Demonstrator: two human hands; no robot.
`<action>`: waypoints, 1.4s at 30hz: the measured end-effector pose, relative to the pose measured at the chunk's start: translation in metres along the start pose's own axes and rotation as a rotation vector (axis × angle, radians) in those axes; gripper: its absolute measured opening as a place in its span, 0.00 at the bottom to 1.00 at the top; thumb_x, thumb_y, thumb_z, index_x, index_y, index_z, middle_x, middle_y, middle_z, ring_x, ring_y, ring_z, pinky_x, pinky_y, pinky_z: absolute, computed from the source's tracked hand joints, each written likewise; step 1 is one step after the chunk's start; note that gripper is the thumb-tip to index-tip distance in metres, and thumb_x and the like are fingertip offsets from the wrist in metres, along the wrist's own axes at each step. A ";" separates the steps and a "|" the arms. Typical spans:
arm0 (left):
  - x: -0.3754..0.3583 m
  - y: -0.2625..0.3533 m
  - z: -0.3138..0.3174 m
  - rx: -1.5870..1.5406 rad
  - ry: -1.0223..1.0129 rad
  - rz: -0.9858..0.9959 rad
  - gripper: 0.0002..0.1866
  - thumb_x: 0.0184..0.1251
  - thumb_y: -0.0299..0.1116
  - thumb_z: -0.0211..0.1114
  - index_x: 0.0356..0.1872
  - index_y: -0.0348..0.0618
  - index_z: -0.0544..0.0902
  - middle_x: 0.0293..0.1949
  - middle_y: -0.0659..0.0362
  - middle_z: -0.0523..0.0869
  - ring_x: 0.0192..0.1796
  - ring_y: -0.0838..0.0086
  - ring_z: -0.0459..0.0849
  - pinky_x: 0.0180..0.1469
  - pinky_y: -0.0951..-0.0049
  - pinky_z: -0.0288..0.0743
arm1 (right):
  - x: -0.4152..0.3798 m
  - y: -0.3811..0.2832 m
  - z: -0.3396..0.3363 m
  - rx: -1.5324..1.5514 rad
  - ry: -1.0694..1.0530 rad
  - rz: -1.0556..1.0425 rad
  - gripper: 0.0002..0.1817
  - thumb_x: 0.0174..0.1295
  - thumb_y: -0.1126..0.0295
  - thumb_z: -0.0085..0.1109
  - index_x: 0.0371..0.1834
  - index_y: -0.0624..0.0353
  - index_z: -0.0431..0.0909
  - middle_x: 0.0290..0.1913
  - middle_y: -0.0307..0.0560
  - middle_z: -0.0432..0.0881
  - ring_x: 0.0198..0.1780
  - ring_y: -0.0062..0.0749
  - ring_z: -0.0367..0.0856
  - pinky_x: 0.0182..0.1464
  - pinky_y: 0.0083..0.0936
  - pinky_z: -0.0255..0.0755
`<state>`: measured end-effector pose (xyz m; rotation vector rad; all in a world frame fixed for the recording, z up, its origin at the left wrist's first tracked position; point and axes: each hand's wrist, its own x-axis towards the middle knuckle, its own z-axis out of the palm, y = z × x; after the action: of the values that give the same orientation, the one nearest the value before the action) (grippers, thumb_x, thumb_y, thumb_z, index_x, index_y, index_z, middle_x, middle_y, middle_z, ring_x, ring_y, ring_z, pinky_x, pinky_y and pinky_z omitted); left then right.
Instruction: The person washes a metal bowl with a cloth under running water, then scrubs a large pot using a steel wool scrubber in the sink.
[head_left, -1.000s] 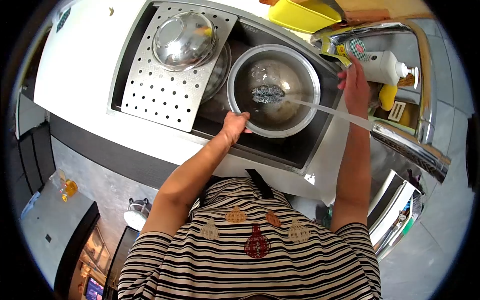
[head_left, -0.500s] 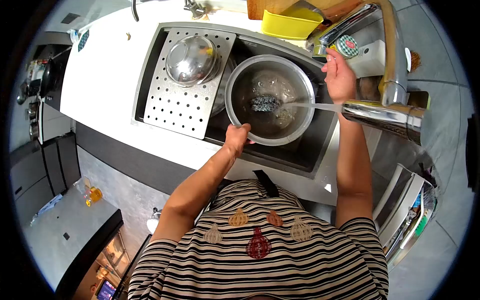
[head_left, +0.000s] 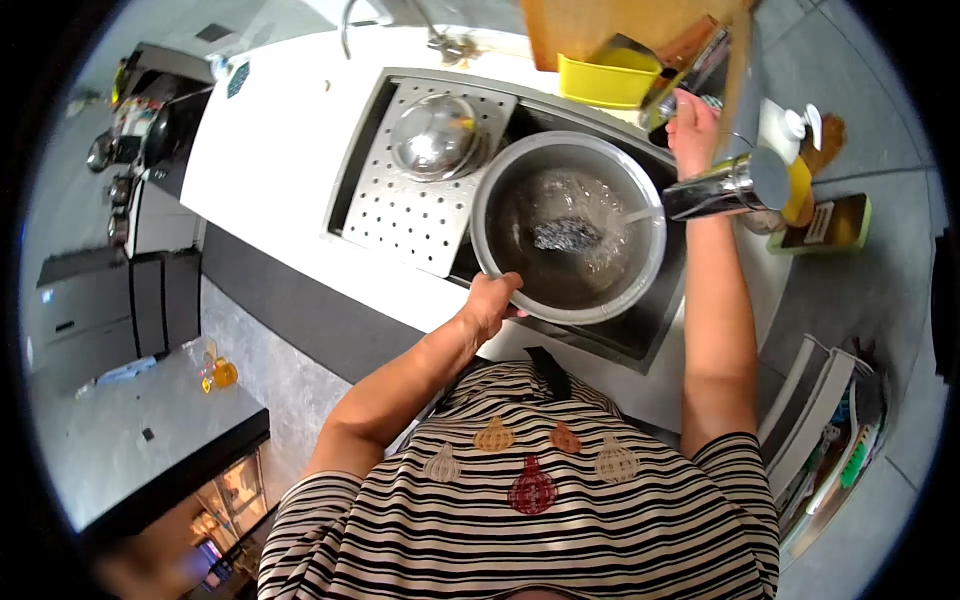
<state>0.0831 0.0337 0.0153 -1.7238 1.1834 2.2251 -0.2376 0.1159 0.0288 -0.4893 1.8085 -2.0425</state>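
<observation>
My left hand [head_left: 496, 303] grips the near-left rim of a round metal basin [head_left: 484, 262] standing in the dark sink [head_left: 650, 330]. A steel wool scrubber [head_left: 567, 235] sits in the basin's water. Water streams from a chrome faucet [head_left: 715, 188] over the basin's right side and stirs up bubbles. My right hand [head_left: 692, 130] is raised behind the faucet head, by the sink's back right corner. Its fingers are curled closed, and what they hold, if anything, is hidden.
A perforated metal tray [head_left: 400, 213] covers the sink's left side, with an upturned shiny bowl [head_left: 435, 138] on it. A yellow container [head_left: 605, 82] stands behind the sink. A white pump bottle [head_left: 785, 128] and a green-edged holder [head_left: 825, 225] are to the right.
The view has shifted, so the sink and basin appear lower and farther right. My right hand's fingers look more curled. The left hand keeps its grip on the rim, and water still runs.
</observation>
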 end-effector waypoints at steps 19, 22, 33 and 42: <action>-0.106 0.002 -0.205 -0.177 0.116 0.111 0.12 0.56 0.29 0.58 0.41 0.37 0.76 0.33 0.56 0.81 0.29 0.69 0.81 0.23 0.71 0.76 | -0.160 0.026 0.069 -0.311 -0.002 0.356 0.12 0.66 0.68 0.48 0.50 0.57 0.76 0.27 0.35 0.74 0.22 0.14 0.66 0.25 0.11 0.62; -0.097 0.001 -0.236 -0.227 0.155 0.154 0.12 0.58 0.28 0.55 0.43 0.36 0.75 0.31 0.55 0.81 0.28 0.69 0.81 0.25 0.72 0.76 | -0.169 0.004 0.125 -0.279 -0.095 0.195 0.12 0.66 0.70 0.48 0.48 0.59 0.76 0.27 0.35 0.74 0.23 0.13 0.67 0.26 0.11 0.63; -0.056 -0.005 -0.308 -0.270 0.025 0.147 0.17 0.61 0.32 0.56 0.50 0.37 0.71 0.35 0.56 0.82 0.30 0.70 0.82 0.29 0.73 0.80 | -0.232 -0.048 0.347 -0.776 -0.774 -0.328 0.11 0.56 0.70 0.58 0.42 0.55 0.78 0.38 0.44 0.80 0.38 0.40 0.79 0.41 0.31 0.73; -0.049 0.042 -0.382 0.192 -0.115 0.234 0.35 0.64 0.60 0.50 0.60 0.40 0.68 0.50 0.54 0.78 0.40 0.69 0.81 0.38 0.71 0.75 | -0.234 0.038 0.393 -1.505 -1.053 -0.370 0.22 0.47 0.68 0.64 0.49 0.53 0.75 0.51 0.47 0.73 0.56 0.39 0.69 0.57 0.37 0.63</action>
<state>0.3805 -0.2115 0.0546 -1.4311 1.5825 2.2093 0.1595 -0.1141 0.0334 -1.8501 2.0941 0.1007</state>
